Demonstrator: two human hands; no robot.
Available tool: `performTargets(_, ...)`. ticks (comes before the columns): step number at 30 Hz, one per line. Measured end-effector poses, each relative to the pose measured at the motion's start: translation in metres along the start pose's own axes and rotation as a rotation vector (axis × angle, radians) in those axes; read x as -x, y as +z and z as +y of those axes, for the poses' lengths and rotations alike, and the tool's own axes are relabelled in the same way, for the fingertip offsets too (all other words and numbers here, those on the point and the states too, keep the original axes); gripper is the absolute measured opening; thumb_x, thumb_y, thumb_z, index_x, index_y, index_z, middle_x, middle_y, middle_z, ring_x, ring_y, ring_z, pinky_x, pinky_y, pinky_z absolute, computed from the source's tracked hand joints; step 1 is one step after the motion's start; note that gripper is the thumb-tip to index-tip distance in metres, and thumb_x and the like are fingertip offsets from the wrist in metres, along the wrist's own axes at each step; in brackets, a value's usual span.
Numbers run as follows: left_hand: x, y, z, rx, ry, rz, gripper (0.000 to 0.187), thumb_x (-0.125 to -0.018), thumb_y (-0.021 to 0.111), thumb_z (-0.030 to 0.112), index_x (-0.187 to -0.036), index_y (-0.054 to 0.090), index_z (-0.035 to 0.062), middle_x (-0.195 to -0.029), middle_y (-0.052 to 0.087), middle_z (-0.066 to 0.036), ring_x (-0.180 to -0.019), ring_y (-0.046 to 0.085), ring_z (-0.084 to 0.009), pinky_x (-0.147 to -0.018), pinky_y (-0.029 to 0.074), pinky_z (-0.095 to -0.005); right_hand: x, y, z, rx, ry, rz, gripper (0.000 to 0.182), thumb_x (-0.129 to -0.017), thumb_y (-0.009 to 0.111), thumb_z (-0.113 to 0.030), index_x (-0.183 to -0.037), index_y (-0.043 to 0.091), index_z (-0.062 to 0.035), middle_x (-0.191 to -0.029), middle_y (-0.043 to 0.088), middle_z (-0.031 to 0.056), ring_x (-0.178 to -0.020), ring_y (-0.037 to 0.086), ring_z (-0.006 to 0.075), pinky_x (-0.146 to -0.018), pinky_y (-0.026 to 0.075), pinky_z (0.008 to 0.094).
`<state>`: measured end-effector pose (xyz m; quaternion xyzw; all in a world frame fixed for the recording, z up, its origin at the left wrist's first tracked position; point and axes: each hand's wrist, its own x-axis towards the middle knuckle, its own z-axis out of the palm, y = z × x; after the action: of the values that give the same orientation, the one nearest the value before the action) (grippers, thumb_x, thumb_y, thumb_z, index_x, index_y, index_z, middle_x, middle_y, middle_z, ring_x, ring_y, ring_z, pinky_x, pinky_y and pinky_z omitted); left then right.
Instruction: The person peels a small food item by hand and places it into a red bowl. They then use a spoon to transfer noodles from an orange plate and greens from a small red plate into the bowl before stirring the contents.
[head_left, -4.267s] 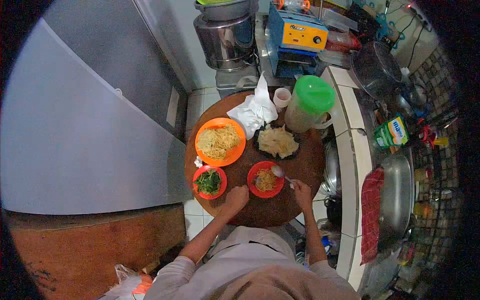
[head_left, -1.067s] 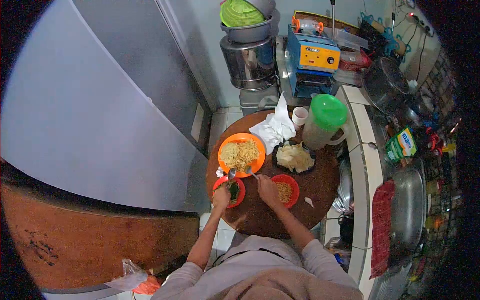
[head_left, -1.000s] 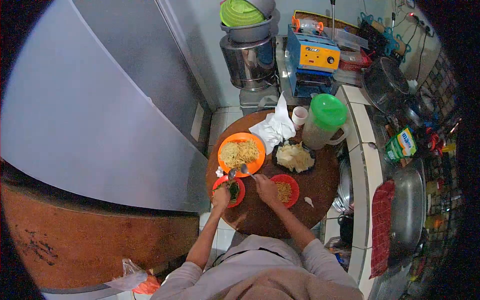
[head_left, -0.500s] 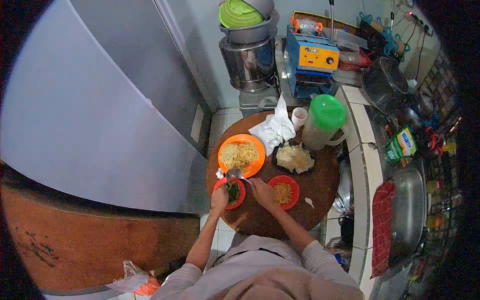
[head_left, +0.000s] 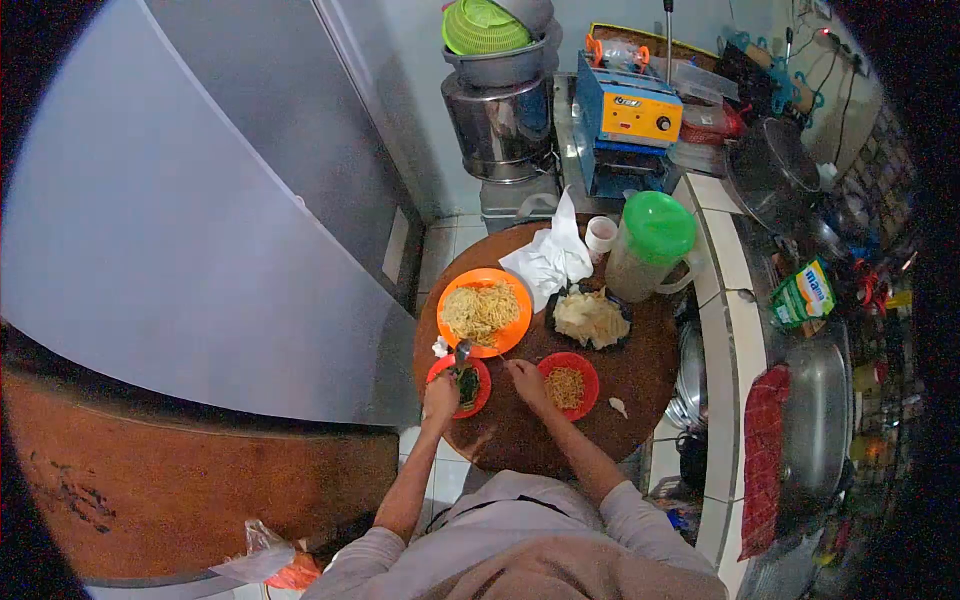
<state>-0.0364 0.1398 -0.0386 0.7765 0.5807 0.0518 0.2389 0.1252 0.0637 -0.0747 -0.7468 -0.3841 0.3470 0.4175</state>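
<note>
My left hand [head_left: 440, 394] rests at the near rim of a small red plate of greens [head_left: 464, 386], fingers closed on a metal utensil [head_left: 462, 353] that stands over the greens. My right hand [head_left: 525, 379] sits between that plate and a small red plate of noodles [head_left: 568, 386]. It grips a thin spoon handle pointing left toward the greens; I cannot see the spoon's bowl clearly. Behind them on the round brown table [head_left: 530, 440] are an orange plate of noodles [head_left: 484, 312] and a dark plate of pale crackers [head_left: 590, 318].
At the table's far side are white crumpled paper [head_left: 548, 258], a small cup [head_left: 600, 234] and a green-lidded jug [head_left: 650, 245]. A tiled counter [head_left: 722, 330] with pots runs along the right. Steel pots [head_left: 498, 110] and a blue machine [head_left: 628, 110] stand behind, with a grey wall on the left.
4.3 s ago my right hand held a spoon at the red noodle plate. Both hands then moved left to the greens plate. In the last second the spoon dropped from the orange plate's edge toward the greens.
</note>
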Motion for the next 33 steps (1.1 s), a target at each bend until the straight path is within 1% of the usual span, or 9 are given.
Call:
performTargets(1,-0.002,0.006,-0.006,0.0,-0.003,0.002,0.021,-0.077,0.042,0.017,-0.088,0.054,0.0041,-0.073,0.056,-0.022,-0.072,0.055,-0.0374,-0.063,0.043,-0.0457,-0.007,0.004,0.012,-0.132,0.009,0.001,0.027,-0.082,0.042,-0.025,-0.092,0.055,-0.0031,-0.082,0.057,0.0102,-0.074,0.054,0.0207,-0.066,0.042,0.0307)
performTargets(5,-0.003,0.023,-0.023,0.077,0.081,0.048,0.021,-0.078,0.041,0.02,-0.084,0.055,0.0045,-0.072,0.055,-0.022,-0.071,0.055,-0.0371,-0.063,0.043,-0.0455,-0.023,0.021,0.055,-0.094,-0.012,0.017,0.029,-0.083,0.041,-0.026,-0.091,0.056,-0.0018,-0.078,0.057,0.0066,-0.073,0.053,0.0173,-0.067,0.041,0.0287)
performTargets(11,0.003,0.022,-0.008,0.064,0.123,-0.029,0.021,-0.079,0.04,0.018,-0.084,0.055,0.0045,-0.073,0.055,-0.023,-0.07,0.055,-0.0374,-0.062,0.043,-0.0455,-0.024,0.015,0.05,-0.204,0.019,-0.071,0.029,-0.084,0.04,-0.025,-0.091,0.057,-0.0022,-0.07,0.053,0.0023,-0.063,0.047,0.0119,-0.058,0.039,0.0263)
performTargets(14,-0.004,0.036,-0.011,0.066,0.116,-0.058,0.022,-0.079,0.04,0.018,-0.085,0.056,0.0048,-0.073,0.055,-0.024,-0.069,0.055,-0.0378,-0.061,0.043,-0.0457,-0.026,0.018,0.055,-0.154,-0.091,-0.072,0.03,-0.084,0.039,-0.025,-0.093,0.056,-0.002,-0.065,0.048,0.0012,-0.058,0.044,0.0102,-0.053,0.037,0.0255)
performTargets(16,-0.006,0.038,-0.012,0.058,0.138,-0.044,0.022,-0.079,0.039,0.018,-0.086,0.056,0.0052,-0.072,0.055,-0.024,-0.069,0.055,-0.038,-0.06,0.043,-0.0458,-0.023,0.018,0.046,-0.206,0.062,-0.067,0.03,-0.085,0.038,-0.025,-0.094,0.055,-0.0028,-0.059,0.045,-0.0008,-0.051,0.042,0.0085,-0.047,0.035,0.0238)
performTargets(19,-0.009,0.035,-0.009,0.075,0.175,-0.047,0.03,-0.081,0.039,0.026,-0.08,0.054,0.0005,-0.075,0.055,-0.022,-0.069,0.055,-0.0364,-0.061,0.041,-0.0479,-0.021,0.021,0.044,-0.32,0.06,-0.06,0.029,-0.085,0.037,-0.026,-0.093,0.055,-0.0046,-0.054,0.042,-0.0024,-0.044,0.038,0.0071,-0.042,0.032,0.0224)
performTargets(22,-0.005,0.025,0.001,0.062,0.167,-0.015,0.024,-0.079,0.038,0.017,-0.087,0.055,0.0029,-0.072,0.055,-0.024,-0.068,0.054,-0.0389,-0.061,0.043,-0.0458,-0.019,0.019,0.044,-0.306,0.121,-0.085,0.027,-0.086,0.037,-0.025,-0.093,0.055,-0.0061,-0.051,0.038,-0.0038,-0.041,0.036,0.0062,-0.037,0.029,0.0215)
performTargets(24,-0.001,0.018,0.006,0.05,0.079,-0.024,0.024,-0.079,0.039,0.018,-0.086,0.055,0.0016,-0.071,0.055,-0.023,-0.068,0.054,-0.0386,-0.06,0.043,-0.0459,-0.017,0.016,0.039,-0.321,0.164,-0.096,0.027,-0.086,0.037,-0.024,-0.094,0.055,-0.0063,-0.051,0.038,-0.0038,-0.041,0.036,0.0064,-0.036,0.028,0.0216)
performTargets(33,-0.012,0.041,-0.012,0.045,0.146,-0.089,0.025,-0.081,0.04,0.022,-0.093,0.054,0.0048,-0.078,0.056,-0.02,-0.069,0.055,-0.0361,-0.062,0.042,-0.0452,-0.018,0.014,0.039,-0.349,0.15,-0.11,0.027,-0.086,0.038,-0.023,-0.096,0.053,-0.0045,-0.054,0.037,-0.004,-0.041,0.033,0.006,-0.036,0.027,0.021)
